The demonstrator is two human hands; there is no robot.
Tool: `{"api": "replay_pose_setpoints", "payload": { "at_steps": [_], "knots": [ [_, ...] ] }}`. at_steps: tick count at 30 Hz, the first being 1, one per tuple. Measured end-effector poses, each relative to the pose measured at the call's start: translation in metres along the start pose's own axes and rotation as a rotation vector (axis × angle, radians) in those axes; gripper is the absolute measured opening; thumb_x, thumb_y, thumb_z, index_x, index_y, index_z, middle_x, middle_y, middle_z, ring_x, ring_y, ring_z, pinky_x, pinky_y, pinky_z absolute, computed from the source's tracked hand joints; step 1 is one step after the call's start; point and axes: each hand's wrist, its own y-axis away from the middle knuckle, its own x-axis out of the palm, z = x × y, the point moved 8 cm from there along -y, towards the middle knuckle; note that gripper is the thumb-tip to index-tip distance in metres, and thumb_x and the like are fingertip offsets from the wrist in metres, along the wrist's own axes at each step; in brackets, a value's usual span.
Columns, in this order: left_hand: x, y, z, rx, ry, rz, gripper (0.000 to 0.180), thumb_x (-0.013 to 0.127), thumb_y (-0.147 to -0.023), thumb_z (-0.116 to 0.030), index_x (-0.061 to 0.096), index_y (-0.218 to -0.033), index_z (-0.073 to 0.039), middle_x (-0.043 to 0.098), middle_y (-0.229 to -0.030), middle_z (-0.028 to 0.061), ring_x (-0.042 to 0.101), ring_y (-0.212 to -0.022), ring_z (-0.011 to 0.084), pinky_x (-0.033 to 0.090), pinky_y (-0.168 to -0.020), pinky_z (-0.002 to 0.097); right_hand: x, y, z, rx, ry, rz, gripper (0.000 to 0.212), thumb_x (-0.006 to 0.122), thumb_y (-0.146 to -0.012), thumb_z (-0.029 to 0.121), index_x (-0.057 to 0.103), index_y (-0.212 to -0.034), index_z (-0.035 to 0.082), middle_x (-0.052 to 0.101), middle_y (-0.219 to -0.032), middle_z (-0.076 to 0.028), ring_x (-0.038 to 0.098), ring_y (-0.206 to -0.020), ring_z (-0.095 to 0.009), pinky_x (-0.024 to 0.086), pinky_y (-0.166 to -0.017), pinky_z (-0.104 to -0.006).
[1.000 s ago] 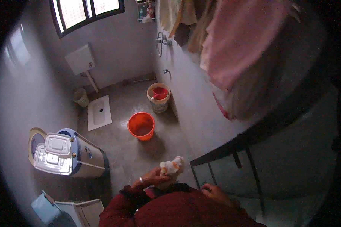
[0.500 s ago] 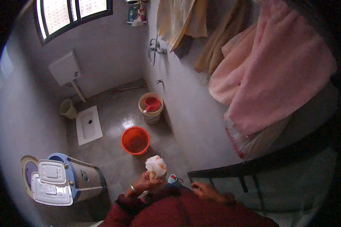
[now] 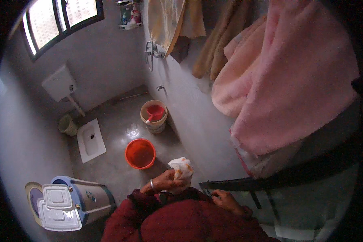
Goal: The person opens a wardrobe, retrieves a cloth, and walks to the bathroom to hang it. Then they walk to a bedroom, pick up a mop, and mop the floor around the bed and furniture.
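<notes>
Gripping a white-and-orange cloth [image 3: 182, 171] at lower centre, the left hand [image 3: 165, 181] has shifted it rightward, farther from the orange bucket [image 3: 140, 144] left of centre. The right hand [image 3: 228, 201] curls near the dark-framed glass [image 3: 306, 205], lower right; I can't tell whether it's empty.

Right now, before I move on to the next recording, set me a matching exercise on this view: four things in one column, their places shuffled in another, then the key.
Things
1. soft white bundle with orange patches
2. red plastic dipper
3. large fluffy pink towel
4. white rectangular squat toilet pan

Places
A. hanging along the wall on the right
B. at the mouth of the pale round bucket
C. in the grip of the left hand
D. at floor level, left of the round orange-red plastic bucket

Right pairs: 1-C; 2-B; 3-A; 4-D
</notes>
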Motion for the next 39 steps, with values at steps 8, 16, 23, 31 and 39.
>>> {"api": "replay_pose_setpoints", "payload": {
  "at_steps": [8,16,23,31,39],
  "knots": [
    [-0.081,-0.005,-0.042,-0.072,-0.132,0.071,0.042,0.065,-0.084,-0.023,0.054,-0.118,-0.002,0.060,-0.108,0.0054,0.056,-0.098,0.0155,0.046,-0.084,0.0301,0.020,-0.061,0.044,-0.077,0.031,-0.196,0.026,0.057,-0.085,0.018,0.057,-0.107,0.004,0.061,-0.092,-0.021,0.060,-0.083,-0.037,0.048,-0.072,-0.0422],
    [-0.168,0.014,-0.095,-0.051,-0.003,0.099,0.046,0.066,-0.082,-0.015,0.051,-0.123,-0.002,0.059,-0.113,0.0055,0.057,-0.101,0.0177,0.047,-0.086,0.0317,0.012,-0.139,0.107,-0.101,-0.077,-0.369,0.045,0.064,-0.082,0.017,0.049,-0.121,0.002,0.060,-0.105,-0.022,0.059,-0.097,-0.037,0.047,-0.081,-0.0431],
    [-0.144,0.004,-0.140,0.037,0.005,0.485,0.039,0.067,-0.081,-0.008,0.056,-0.119,-0.004,0.061,-0.111,0.0051,0.058,-0.097,0.0147,0.048,-0.082,0.0293,-0.011,-0.167,0.160,-0.189,0.127,-0.547,0.076,0.075,-0.075,0.021,0.031,-0.133,-0.003,0.060,-0.110,-0.019,0.059,-0.103,-0.032,0.045,-0.088,-0.0388],
    [-0.118,0.001,-0.120,0.086,-0.041,0.822,0.035,0.065,-0.086,-0.015,0.057,-0.118,-0.005,0.063,-0.109,0.0037,0.058,-0.094,0.0136,0.050,-0.071,0.0257,-0.001,-0.188,0.174,-0.161,-0.227,-0.251,0.044,0.067,-0.082,0.016,0.050,-0.118,0.000,0.060,-0.111,-0.011,0.058,-0.102,-0.019,0.047,-0.086,-0.0312],
    [-0.152,0.021,-0.146,-0.151,-0.041,0.431,0.042,0.067,-0.083,-0.010,0.052,-0.122,-0.003,0.062,-0.111,0.0036,0.057,-0.099,0.0125,0.046,-0.085,0.0276,-0.038,-0.152,0.172,-0.040,-1.061,-0.364,0.038,0.046,-0.092,0.015,0.045,-0.127,0.000,0.059,-0.111,-0.011,0.054,-0.105,-0.018,0.046,-0.090,-0.0329]
  ]
}}
